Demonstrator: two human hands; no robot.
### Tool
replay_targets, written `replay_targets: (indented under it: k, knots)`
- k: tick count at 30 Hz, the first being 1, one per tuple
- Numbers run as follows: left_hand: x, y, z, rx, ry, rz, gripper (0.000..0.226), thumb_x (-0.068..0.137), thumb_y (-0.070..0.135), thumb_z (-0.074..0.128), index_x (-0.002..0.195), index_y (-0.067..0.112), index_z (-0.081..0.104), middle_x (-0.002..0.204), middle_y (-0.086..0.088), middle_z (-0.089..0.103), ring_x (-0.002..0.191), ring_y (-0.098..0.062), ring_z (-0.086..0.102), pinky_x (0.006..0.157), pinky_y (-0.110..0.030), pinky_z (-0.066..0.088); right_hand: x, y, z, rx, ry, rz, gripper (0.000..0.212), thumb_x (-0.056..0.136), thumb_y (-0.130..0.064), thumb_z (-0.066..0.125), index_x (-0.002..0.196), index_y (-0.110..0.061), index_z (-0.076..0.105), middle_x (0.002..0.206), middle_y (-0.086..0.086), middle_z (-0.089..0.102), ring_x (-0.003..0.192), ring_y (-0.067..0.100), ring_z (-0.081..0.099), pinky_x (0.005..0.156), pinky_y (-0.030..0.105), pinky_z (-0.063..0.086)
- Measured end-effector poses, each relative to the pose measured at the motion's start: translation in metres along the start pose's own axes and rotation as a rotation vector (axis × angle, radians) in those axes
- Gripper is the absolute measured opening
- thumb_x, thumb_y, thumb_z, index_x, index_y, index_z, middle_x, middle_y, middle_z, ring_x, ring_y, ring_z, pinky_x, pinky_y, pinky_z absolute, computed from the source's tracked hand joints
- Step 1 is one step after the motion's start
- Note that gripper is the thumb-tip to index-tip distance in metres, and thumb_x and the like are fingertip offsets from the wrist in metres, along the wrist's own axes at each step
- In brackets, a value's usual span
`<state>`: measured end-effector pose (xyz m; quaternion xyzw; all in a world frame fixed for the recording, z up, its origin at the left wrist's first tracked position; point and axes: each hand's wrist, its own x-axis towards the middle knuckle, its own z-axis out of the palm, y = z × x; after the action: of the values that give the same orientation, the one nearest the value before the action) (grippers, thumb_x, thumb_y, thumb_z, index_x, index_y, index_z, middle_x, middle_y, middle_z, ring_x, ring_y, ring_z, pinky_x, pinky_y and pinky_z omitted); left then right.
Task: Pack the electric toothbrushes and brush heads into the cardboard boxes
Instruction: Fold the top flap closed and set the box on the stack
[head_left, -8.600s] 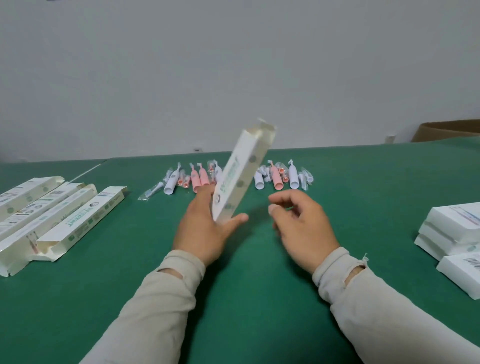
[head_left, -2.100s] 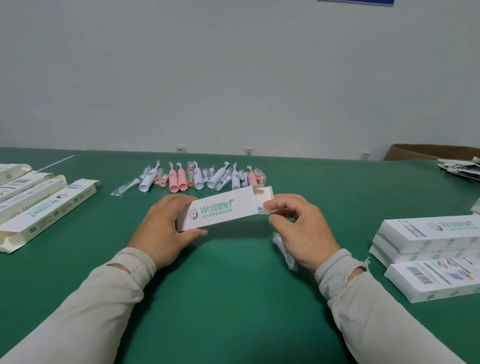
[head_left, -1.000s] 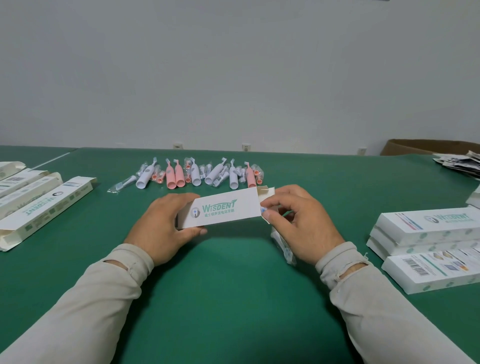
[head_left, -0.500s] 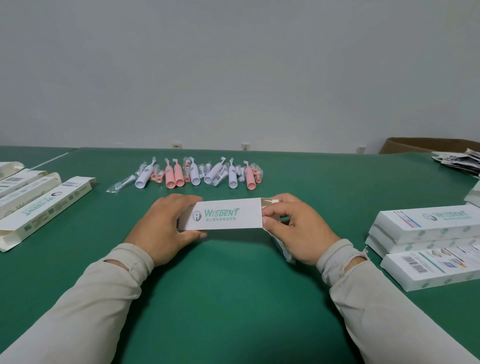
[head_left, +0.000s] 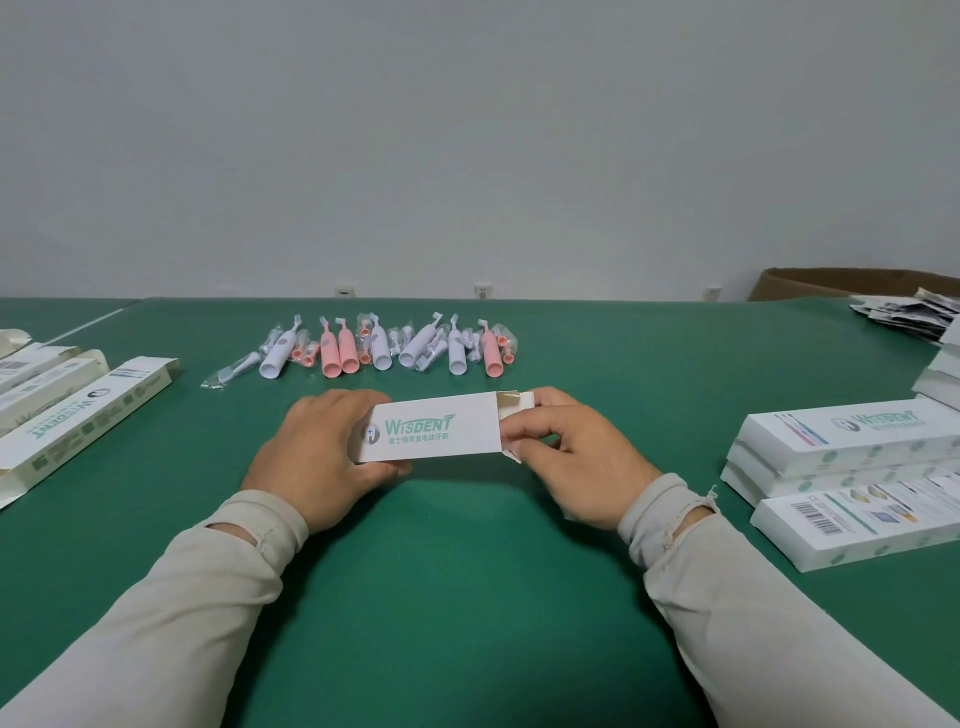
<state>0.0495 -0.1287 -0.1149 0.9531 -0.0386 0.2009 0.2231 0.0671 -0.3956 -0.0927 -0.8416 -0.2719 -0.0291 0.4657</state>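
A white cardboard box (head_left: 441, 428) with green lettering lies level between my hands above the green table (head_left: 467, 597). My left hand (head_left: 317, 457) grips its left end. My right hand (head_left: 576, 457) pinches the flaps at its open right end, where the brown inside shows. Beyond the box lies a row of white and pink electric toothbrushes (head_left: 382, 348) mixed with wrapped brush heads (head_left: 231, 370).
Several open boxes (head_left: 78, 426) lie side by side at the left edge. Closed white boxes (head_left: 852, 457) are stacked at the right, with a pile of leaflets (head_left: 909, 312) and a brown carton (head_left: 852, 283) behind them.
The box has levelled out from a tilt and its right end flap has been folded in under my right fingers. The wrapped item seen below my right hand is now hidden.
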Motion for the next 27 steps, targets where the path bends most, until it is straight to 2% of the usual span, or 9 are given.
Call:
replay_targets:
  k: [3,5,7,9,15,19,22,24,27]
  knots:
    - [0.000,0.001,-0.001,-0.006,0.007,-0.007,0.054,0.072,0.055,0.078,0.119,0.045,0.053,0.115,0.017,0.056,0.111,-0.017,0.043,0.093,-0.046,0.045,0.000,-0.004,-0.004,0.071,0.043,0.000,0.050,0.094,0.002,0.055,0.081,-0.043,0.072,0.116,-0.017,0.058,0.106,-0.004,0.057,0.095,0.008,0.038]
    - [0.000,0.001,-0.001,-0.014,0.032,-0.015,0.055,0.072,0.055,0.077,0.121,0.044,0.053,0.111,0.018,0.053,0.107,-0.016,0.041,0.091,-0.044,0.044,0.001,-0.007,-0.013,0.113,0.253,-0.041,0.052,0.093,0.001,0.057,0.077,-0.046,0.073,0.114,-0.020,0.062,0.104,-0.008,0.058,0.090,0.004,0.040]
    - [0.000,0.000,-0.002,-0.011,0.047,-0.022,0.053,0.073,0.055,0.077,0.119,0.045,0.054,0.106,0.019,0.050,0.107,-0.016,0.041,0.089,-0.042,0.044,0.003,-0.006,-0.027,0.141,0.487,-0.033,0.045,0.091,-0.002,0.059,0.077,-0.043,0.074,0.096,-0.018,0.068,0.081,-0.006,0.062,0.072,0.008,0.045]
    - [-0.001,0.000,-0.003,-0.002,0.052,-0.036,0.051,0.073,0.054,0.077,0.118,0.045,0.055,0.104,0.019,0.049,0.109,-0.019,0.042,0.089,-0.044,0.044,0.002,-0.001,-0.040,0.067,0.583,0.064,0.033,0.089,-0.006,0.061,0.079,-0.036,0.070,0.080,-0.018,0.067,0.065,-0.004,0.058,0.063,0.011,0.044]
    - [0.000,0.002,-0.004,0.016,0.060,-0.062,0.053,0.074,0.053,0.077,0.121,0.042,0.055,0.110,0.014,0.054,0.113,-0.022,0.044,0.090,-0.044,0.045,-0.005,0.000,-0.034,-0.379,0.204,0.267,0.016,0.085,-0.030,0.069,0.070,-0.028,0.064,0.064,-0.013,0.063,0.063,0.007,0.060,0.071,0.030,0.054]
    - [0.000,0.003,-0.004,0.023,0.064,-0.082,0.056,0.075,0.054,0.077,0.125,0.041,0.053,0.122,0.010,0.057,0.116,-0.022,0.043,0.091,-0.045,0.045,-0.009,-0.018,-0.024,-0.755,-0.082,0.383,0.033,0.077,-0.059,0.069,0.076,-0.026,0.064,0.072,-0.011,0.068,0.074,0.014,0.066,0.073,0.032,0.055]
    - [-0.001,0.005,-0.005,0.034,0.061,-0.085,0.056,0.076,0.053,0.077,0.125,0.040,0.054,0.123,0.010,0.058,0.117,-0.022,0.043,0.092,-0.044,0.045,-0.008,-0.024,-0.018,-0.881,-0.221,0.458,0.032,0.080,-0.054,0.067,0.084,-0.023,0.065,0.078,-0.005,0.068,0.076,0.019,0.066,0.073,0.031,0.055]
    - [-0.001,0.006,-0.006,0.045,0.071,-0.093,0.054,0.077,0.053,0.077,0.125,0.039,0.055,0.123,0.009,0.059,0.117,-0.023,0.044,0.092,-0.045,0.046,-0.008,-0.024,-0.019,-0.850,-0.154,0.447,0.023,0.083,-0.044,0.063,0.082,-0.021,0.064,0.076,-0.004,0.067,0.072,0.020,0.064,0.070,0.030,0.054]
    - [0.000,0.005,-0.009,0.101,0.111,-0.142,0.055,0.079,0.052,0.075,0.128,0.039,0.053,0.125,0.007,0.057,0.120,-0.025,0.042,0.088,-0.045,0.047,-0.005,-0.018,-0.028,-0.493,0.282,0.328,0.020,0.086,-0.037,0.061,0.074,-0.020,0.058,0.068,-0.008,0.063,0.063,0.016,0.061,0.059,0.027,0.049]
